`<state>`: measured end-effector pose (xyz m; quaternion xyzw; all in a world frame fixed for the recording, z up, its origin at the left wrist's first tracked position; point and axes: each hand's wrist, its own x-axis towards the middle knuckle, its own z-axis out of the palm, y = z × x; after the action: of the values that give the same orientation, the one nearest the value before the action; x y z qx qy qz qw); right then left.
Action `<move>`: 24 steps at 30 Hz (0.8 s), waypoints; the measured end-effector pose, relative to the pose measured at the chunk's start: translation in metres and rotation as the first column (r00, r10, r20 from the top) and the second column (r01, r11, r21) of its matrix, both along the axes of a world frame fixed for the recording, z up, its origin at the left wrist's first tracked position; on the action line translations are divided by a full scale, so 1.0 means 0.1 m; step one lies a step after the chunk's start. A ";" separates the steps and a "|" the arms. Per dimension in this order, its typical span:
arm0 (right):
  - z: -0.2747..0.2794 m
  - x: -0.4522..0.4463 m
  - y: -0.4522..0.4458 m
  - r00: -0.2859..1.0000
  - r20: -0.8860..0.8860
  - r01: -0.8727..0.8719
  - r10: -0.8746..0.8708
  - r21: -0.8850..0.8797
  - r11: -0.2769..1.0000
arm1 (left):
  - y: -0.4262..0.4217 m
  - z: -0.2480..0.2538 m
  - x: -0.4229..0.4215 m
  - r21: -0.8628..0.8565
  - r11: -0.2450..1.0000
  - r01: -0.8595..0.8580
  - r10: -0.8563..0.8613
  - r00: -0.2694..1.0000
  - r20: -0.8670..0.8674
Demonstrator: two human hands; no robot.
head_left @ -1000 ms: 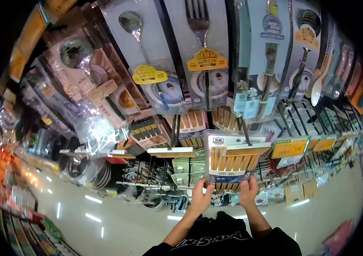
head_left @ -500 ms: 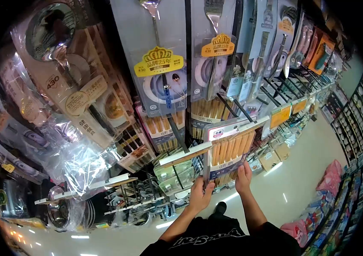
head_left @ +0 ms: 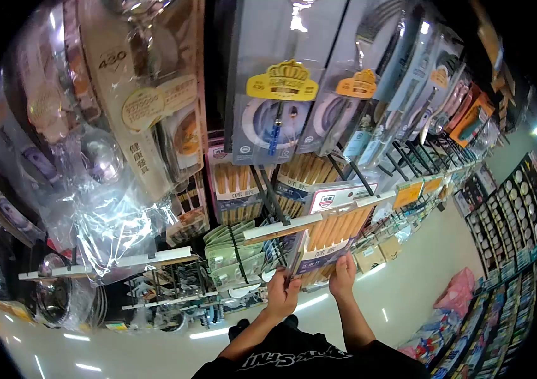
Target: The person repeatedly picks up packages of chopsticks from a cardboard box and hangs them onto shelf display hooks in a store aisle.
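Both of my hands hold a flat clear pack of wooden chopsticks [head_left: 329, 232] by its lower part. My left hand [head_left: 282, 294] is closed on the lower left edge, and my right hand [head_left: 343, 276] grips the lower right. The pack stands tilted among the front label strips of a hanging rack, its top reaching in by the hooks. Behind it, more chopstick packs [head_left: 238, 183] hang on the rack. Above these hang a carded long-handled utensil [head_left: 276, 126] with a yellow crown label and a carded fork [head_left: 379, 22].
Long black hooks [head_left: 357, 174] and white label strips [head_left: 284, 227] jut out around the pack. At left hang large carded ladles or spoons [head_left: 155, 95] and crinkled clear plastic [head_left: 107, 221]. Lower hooks carry green packs [head_left: 233, 259]. Across the aisle floor [head_left: 401, 284] stand stocked shelves [head_left: 502, 284].
My view has turned, so the rack appears shifted. The chopstick pack and both hands now sit slightly lower and further left in view; both hands keep their hold.
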<state>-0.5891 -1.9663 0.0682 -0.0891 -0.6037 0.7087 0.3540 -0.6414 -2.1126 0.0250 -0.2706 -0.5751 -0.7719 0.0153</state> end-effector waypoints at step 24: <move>-0.07 0.01 0.18 1.000 0.006 0.023 -0.023 0.025 0.999 | 0.19 0.01 0.02 0.036 0.999 -0.041 0.042 0.999 -0.034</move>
<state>-0.5880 -1.9486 0.0607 -0.0941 -0.6125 0.6967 0.3612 -0.6394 -2.0937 0.0265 -0.2716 -0.5665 -0.7767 0.0461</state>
